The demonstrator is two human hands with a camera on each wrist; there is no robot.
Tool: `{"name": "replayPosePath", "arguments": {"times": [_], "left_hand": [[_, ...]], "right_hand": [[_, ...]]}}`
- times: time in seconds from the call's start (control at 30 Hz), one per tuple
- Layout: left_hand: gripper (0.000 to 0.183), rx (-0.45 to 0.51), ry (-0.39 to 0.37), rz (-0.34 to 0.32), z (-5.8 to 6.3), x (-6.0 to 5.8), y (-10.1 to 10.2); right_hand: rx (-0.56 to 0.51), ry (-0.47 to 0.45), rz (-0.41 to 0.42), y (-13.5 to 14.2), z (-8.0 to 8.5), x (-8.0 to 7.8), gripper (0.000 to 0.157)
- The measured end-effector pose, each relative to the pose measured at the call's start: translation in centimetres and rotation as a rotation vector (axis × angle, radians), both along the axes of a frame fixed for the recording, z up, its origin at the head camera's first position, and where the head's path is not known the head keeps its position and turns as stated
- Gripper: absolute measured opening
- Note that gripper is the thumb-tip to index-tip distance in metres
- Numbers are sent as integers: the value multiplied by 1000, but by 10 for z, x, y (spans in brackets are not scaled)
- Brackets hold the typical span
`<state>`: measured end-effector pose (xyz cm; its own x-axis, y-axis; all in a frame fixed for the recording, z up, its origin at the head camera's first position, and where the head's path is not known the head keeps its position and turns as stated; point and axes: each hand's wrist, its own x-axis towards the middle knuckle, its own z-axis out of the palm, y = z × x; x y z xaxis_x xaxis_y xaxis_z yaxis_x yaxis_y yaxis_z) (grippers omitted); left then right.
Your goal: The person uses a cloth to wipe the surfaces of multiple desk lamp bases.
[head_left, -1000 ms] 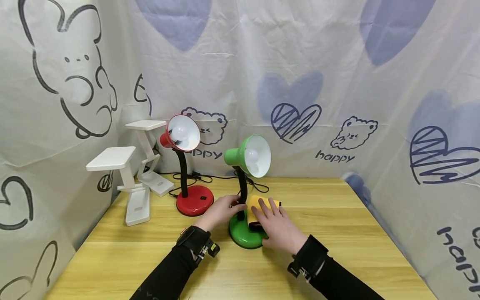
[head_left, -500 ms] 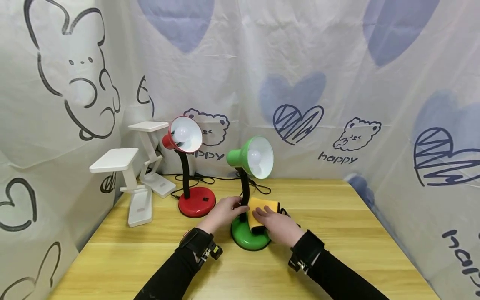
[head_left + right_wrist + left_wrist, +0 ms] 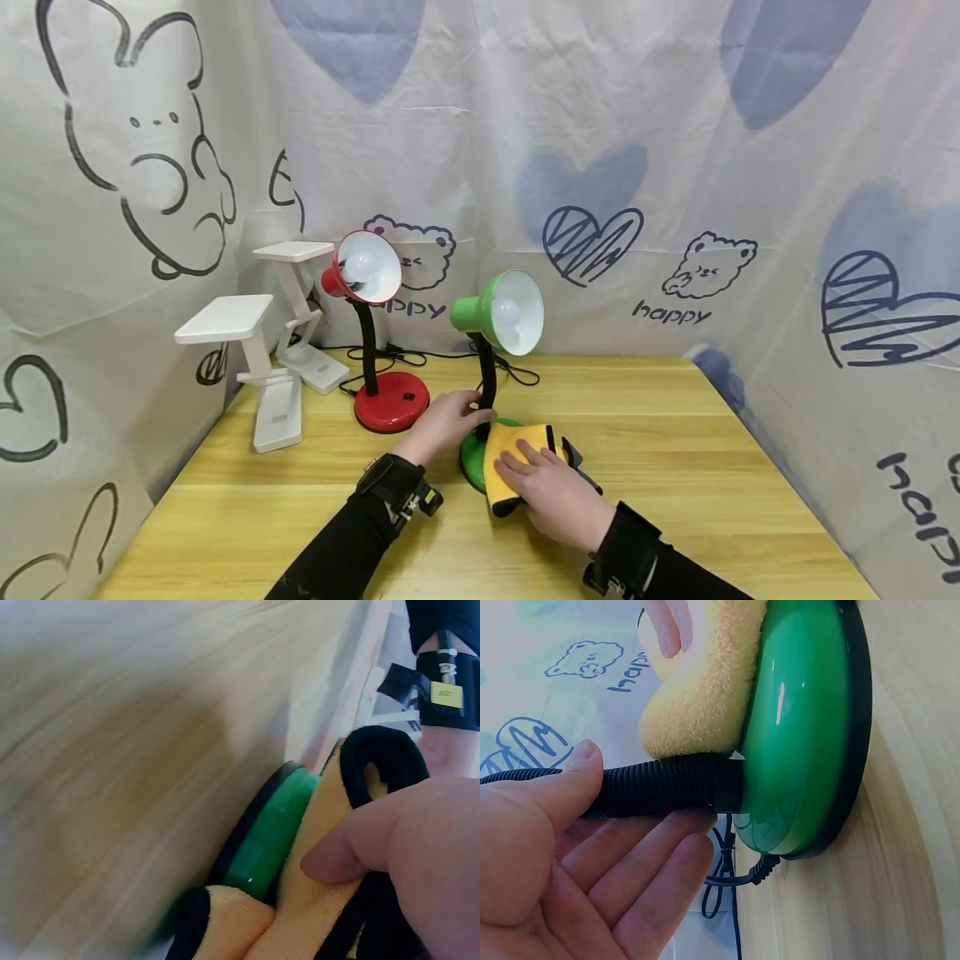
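Observation:
A green desk lamp (image 3: 519,312) stands on the table, its black flexible neck rising from a round green base (image 3: 799,727). My left hand (image 3: 447,425) holds the lower neck (image 3: 660,784), thumb on one side and fingers on the other. My right hand (image 3: 558,493) holds a yellow cloth (image 3: 510,446) with black edging against the right front of the base. In the right wrist view my thumb (image 3: 334,855) presses into the folded cloth, which hangs over the base's edge. Much of the base is hidden under the cloth.
Left of the green lamp stands a red desk lamp (image 3: 392,402). Two white folding lamps (image 3: 277,417) are farther left. Black cords (image 3: 405,357) lie along the back of the wooden table (image 3: 675,467). A printed curtain (image 3: 600,125) encloses the back and sides.
My right hand has drawn the cloth from beside the neck toward the front right of the base, uncovering the base's back part. My left hand stays on the neck.

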<state>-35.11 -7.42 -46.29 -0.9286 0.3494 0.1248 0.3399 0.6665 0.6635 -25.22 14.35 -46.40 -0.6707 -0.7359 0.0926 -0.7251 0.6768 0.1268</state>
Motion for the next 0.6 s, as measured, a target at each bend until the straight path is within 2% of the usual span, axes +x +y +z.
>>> {"name": "replayPosePath", "arguments": {"times": [0.17, 0.37, 0.47, 0.6], "left_hand": [[36, -4, 5, -23, 0, 0, 1], [30, -7, -18, -30, -2, -2, 0], [24, 10, -23, -44, -2, -4, -2], [26, 20, -33, -73, -2, -5, -4]], "right_hand": [[-19, 20, -50, -1, -9, -12, 58], [-63, 43, -61, -2, -10, -45, 50], [-87, -41, -68, -5, -5, -64, 47], [-105, -228, -138, -8, 0, -87, 48]]}}
